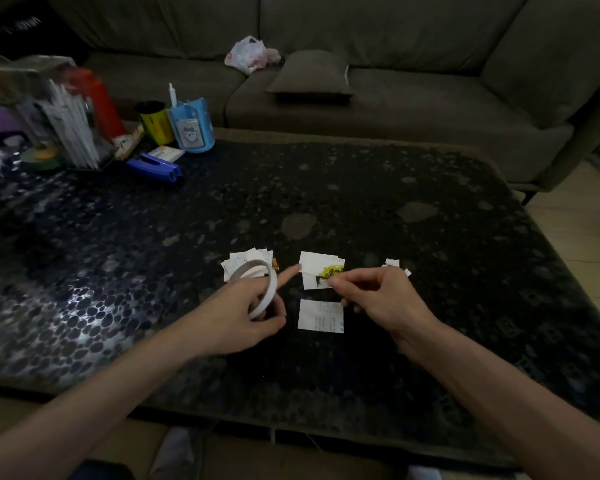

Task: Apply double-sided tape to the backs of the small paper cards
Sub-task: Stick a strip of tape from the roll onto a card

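One dark, pebble-patterned table [430, 237] holds three groups of small white paper cards. At the left is a loose stack [234, 266], too overlapped to count. In the middle are what look like two overlapping cards, the middle cards [317, 266], one with a yellow printed patch. Just nearer lies a single card [321, 315], flat, with faint print showing. Two tiny paper scraps [392, 262] sit to the right. There is one tape roll [270, 289], a thin white ring. The left hand [236, 313] grips it, thumb and curled fingers around its near part, while the index finger stretches straight out, its tip reaching the left edge of the middle cards. The roll stands in front of the left stack. The right hand [378, 299] is curled, thumb and forefinger pinching the near edge of the middle cards. At the far left stand one blue stapler [155, 167] and one blue pen holder [191, 128]. A sofa [395, 64] is beyond.
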Demonstrator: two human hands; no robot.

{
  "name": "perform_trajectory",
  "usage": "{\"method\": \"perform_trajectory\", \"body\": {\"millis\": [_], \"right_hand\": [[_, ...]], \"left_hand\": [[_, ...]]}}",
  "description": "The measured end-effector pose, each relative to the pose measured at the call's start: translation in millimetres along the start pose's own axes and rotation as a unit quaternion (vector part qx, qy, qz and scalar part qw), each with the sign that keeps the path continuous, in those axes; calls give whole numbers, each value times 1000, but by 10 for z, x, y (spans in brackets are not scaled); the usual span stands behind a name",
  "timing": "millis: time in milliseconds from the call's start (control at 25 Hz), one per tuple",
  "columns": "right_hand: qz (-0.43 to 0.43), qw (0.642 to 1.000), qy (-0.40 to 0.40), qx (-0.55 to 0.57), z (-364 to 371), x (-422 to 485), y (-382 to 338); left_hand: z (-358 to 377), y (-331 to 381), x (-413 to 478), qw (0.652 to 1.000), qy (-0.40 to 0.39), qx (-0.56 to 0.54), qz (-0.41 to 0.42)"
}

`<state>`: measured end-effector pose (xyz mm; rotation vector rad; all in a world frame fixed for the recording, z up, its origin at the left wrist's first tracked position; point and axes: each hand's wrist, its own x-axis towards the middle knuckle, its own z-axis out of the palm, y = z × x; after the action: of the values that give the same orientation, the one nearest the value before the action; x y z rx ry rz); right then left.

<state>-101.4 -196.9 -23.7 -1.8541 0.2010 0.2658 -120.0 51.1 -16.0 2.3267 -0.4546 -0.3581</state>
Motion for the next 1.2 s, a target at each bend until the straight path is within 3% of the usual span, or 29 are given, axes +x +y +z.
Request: {"method": "perform_trajectory", "body": {"millis": [160, 360, 640, 1200], "right_hand": [[60, 997, -52, 2, -3, -7, -17], [133, 988, -83, -9, 34, -25, -38], [189, 978, -84, -25, 71, 1, -61], [195, 978, -76, -18, 73, 2, 7]], "left_hand": [[35, -116, -19, 988, -28, 145, 44], [80, -136, -30, 966, -39, 236, 100], [146, -153, -26, 956, -29, 261, 130], [189, -182, -6, 943, -7, 274, 189]]}}
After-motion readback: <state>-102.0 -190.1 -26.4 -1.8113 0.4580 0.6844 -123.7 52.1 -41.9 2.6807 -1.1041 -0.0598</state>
